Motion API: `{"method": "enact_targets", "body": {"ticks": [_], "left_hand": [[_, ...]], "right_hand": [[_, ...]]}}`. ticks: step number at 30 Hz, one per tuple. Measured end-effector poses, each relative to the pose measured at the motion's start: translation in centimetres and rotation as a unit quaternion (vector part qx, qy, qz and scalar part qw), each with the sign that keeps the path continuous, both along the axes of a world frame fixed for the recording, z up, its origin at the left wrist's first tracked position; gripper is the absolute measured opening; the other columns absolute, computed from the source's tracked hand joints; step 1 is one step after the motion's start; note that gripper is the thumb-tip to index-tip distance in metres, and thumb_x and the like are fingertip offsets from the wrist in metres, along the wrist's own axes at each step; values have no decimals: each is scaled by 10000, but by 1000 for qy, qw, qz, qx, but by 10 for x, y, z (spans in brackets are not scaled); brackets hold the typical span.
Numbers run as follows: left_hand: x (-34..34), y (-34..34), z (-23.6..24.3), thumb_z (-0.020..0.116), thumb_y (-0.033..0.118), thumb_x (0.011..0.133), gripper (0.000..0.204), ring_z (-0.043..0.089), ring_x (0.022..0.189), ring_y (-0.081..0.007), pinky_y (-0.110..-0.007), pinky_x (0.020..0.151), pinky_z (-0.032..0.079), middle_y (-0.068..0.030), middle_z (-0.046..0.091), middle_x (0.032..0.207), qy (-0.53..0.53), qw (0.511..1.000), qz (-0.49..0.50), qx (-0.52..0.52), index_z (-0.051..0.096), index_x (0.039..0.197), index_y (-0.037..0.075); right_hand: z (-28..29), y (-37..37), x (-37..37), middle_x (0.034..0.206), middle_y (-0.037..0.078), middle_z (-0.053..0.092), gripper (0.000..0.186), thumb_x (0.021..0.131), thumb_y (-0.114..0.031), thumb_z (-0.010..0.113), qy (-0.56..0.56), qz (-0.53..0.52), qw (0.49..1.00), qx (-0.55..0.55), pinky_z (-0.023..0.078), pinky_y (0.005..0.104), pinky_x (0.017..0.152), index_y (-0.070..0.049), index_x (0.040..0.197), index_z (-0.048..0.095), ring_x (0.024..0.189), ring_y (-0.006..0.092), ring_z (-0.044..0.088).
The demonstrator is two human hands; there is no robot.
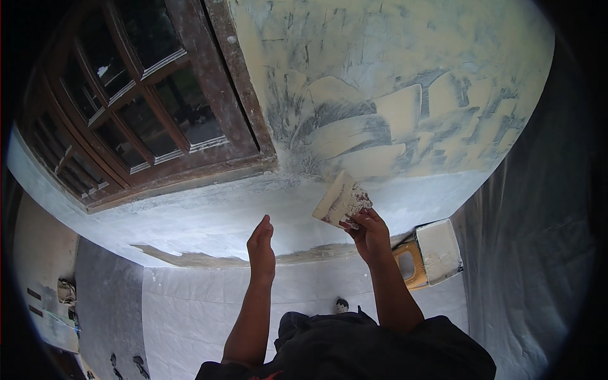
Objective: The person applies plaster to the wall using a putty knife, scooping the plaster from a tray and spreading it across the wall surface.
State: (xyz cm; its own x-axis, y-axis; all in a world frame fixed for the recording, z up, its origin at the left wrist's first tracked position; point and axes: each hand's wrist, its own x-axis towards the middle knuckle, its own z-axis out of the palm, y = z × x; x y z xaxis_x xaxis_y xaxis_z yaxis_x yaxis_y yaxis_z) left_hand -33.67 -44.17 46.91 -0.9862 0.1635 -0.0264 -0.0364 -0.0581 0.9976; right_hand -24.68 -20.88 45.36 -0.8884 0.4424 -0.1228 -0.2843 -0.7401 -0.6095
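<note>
My right hand (368, 234) grips a wide putty scraper (339, 196), its blade smeared with cream-coloured filler, just below a patchily plastered wall (405, 126) that carries broad cream strokes over grey. My left hand (261, 244) is raised in front of the pale lower wall, to the left of the scraper, with its fingers extended and holding nothing. Up and to the left is a brown wooden window (152, 85) with several glass panes and a worn frame.
A smeared white container (440, 250) stands with a yellow plastic object (411, 272) low at my right. Pale sheeting (196, 291) covers the floor beside a darker strip (111, 297). Translucent plastic (519, 253) hangs at the right. Small items (67, 291) lie at the far left.
</note>
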Motion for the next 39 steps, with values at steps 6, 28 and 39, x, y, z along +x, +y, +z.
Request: {"method": "enact_targets", "body": {"ticks": [6, 28, 39], "left_hand": [[-50, -2, 23, 580, 115, 944, 354, 476, 1325, -294, -391, 1109, 360, -162, 563, 1357, 307, 939, -9, -152, 592, 1281, 7], [-162, -45, 23, 607, 31, 798, 327, 593, 1161, -320, -429, 1030, 431, -165, 658, 1191, 599, 749, -71, -273, 673, 1110, -39], [-171, -40, 15, 606, 59, 779, 381, 583, 1174, -317, -436, 1040, 410, -174, 647, 1200, 633, 726, -75, -258, 653, 1141, -49]], "right_hand": [[24, -29, -5, 1008, 105, 656, 215, 883, 16, 540, -5, -69, 995, 66, 561, 369, 831, 31, 1094, 581, 914, 218, 672], [30, -67, -141, 1161, 138, 667, 374, 835, -93, 574, -66, -514, 291, 804, 535, 387, 921, -20, 1192, 658, 988, 271, 654], [0, -93, -78, 1053, 121, 682, 368, 758, 15, 682, -138, -503, 350, 778, 566, 361, 803, -7, 1126, 678, 894, 250, 658]]}}
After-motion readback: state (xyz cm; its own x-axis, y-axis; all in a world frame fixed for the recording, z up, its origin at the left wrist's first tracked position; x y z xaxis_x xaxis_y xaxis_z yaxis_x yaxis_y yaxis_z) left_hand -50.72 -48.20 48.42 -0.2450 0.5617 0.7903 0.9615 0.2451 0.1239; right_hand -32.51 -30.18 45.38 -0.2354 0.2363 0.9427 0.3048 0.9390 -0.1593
